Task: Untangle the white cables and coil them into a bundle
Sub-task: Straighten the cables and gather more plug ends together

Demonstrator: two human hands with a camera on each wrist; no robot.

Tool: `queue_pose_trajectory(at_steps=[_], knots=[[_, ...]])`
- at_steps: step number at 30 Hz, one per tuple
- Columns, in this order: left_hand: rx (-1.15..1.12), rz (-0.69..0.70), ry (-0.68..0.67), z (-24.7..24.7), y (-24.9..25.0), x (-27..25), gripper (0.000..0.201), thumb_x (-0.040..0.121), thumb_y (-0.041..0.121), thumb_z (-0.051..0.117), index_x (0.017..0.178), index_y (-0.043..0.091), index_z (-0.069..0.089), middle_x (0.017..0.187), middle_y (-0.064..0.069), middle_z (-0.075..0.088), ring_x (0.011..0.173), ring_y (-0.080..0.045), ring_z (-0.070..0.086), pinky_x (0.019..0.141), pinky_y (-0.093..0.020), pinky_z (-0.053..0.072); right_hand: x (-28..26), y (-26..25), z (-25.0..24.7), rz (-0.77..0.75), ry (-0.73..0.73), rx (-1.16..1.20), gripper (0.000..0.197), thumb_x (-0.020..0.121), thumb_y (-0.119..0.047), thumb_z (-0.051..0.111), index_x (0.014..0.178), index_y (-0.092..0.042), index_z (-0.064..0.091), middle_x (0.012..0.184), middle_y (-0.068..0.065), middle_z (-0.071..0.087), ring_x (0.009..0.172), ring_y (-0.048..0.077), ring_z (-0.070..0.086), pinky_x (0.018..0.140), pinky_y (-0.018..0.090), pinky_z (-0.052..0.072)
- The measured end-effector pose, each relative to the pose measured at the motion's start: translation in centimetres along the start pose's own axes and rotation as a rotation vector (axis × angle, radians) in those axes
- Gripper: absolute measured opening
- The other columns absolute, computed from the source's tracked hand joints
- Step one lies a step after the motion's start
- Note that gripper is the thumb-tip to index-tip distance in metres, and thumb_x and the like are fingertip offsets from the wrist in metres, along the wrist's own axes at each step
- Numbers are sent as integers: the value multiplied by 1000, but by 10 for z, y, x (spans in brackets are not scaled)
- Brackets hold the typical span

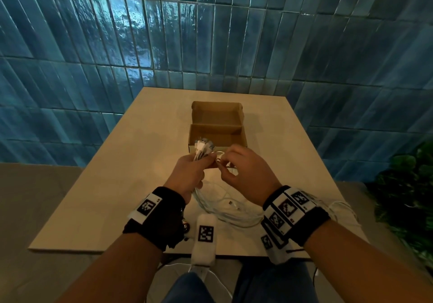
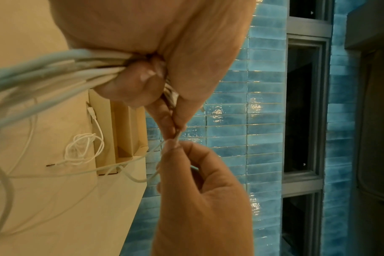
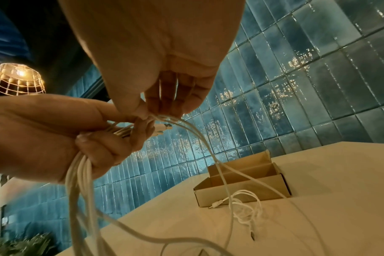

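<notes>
My left hand (image 1: 191, 170) is raised above the table and grips a bunch of white cables (image 2: 55, 69), whose plug ends (image 1: 203, 147) stick out above the fist. Loose cable loops (image 1: 225, 209) hang from it onto the table. My right hand (image 1: 241, 169) meets the left hand and pinches one thin cable end (image 3: 162, 117) between thumb and fingertips. In the right wrist view two strands (image 3: 221, 173) run from that pinch down to a small tangled white cable (image 3: 245, 206) lying on the table by the box.
An open cardboard box (image 1: 216, 124) with a divider stands mid-table, just beyond my hands. The beige table (image 1: 105, 185) backs onto a blue tiled wall (image 1: 210, 33). A green plant (image 1: 407, 190) is at the right. A white tagged device (image 1: 205, 239) sits at the near edge.
</notes>
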State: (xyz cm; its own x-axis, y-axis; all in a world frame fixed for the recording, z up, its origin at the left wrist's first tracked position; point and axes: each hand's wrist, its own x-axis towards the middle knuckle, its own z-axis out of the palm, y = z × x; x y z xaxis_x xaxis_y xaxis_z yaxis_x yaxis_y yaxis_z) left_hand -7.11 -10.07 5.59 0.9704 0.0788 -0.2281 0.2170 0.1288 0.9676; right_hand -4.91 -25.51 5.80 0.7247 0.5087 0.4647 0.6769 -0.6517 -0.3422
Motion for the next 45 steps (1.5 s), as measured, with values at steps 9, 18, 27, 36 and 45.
queue_pose_trajectory(at_steps=[9, 18, 27, 36, 45], knots=[[249, 80, 15, 9, 6, -2, 26, 91, 33, 63, 75, 14, 62, 42, 13, 50, 33, -1, 36, 40, -17, 27, 0, 5, -8, 45, -41, -23, 11, 88, -18, 58, 94, -12, 65, 95, 0, 57, 80, 11, 50, 67, 28, 46], [323, 127, 51, 14, 4, -1, 33, 97, 36, 53, 72, 18, 63, 62, 4, 57, 37, 0, 42, 50, -27, 28, -7, 9, -5, 67, 10, 134, 11, 93, -18, 56, 97, -12, 64, 99, -2, 55, 84, 12, 53, 71, 31, 48], [301, 99, 74, 6, 4, 5, 35, 95, 36, 55, 68, 15, 54, 47, 10, 38, 48, -13, 31, 50, -30, 22, -7, 11, -10, 25, 101, 308, 13, 88, -9, 52, 92, -5, 64, 98, 5, 52, 89, 12, 50, 79, 14, 41], [157, 72, 117, -10, 11, 10, 26, 100, 30, 46, 78, 15, 51, 72, -5, 35, 48, -11, 25, 47, -26, 18, -28, 34, -18, 250, -181, 284, 51, 87, -51, 31, 69, -12, 57, 84, -5, 50, 86, 14, 44, 83, 22, 37], [101, 49, 97, -13, 7, 8, 23, 100, 25, 47, 81, 16, 53, 72, 2, 45, 46, -8, 27, 43, -22, 19, -34, 70, -35, 502, -439, -133, 14, 87, -30, 60, 85, -21, 71, 90, -1, 68, 86, 18, 62, 76, 31, 49]])
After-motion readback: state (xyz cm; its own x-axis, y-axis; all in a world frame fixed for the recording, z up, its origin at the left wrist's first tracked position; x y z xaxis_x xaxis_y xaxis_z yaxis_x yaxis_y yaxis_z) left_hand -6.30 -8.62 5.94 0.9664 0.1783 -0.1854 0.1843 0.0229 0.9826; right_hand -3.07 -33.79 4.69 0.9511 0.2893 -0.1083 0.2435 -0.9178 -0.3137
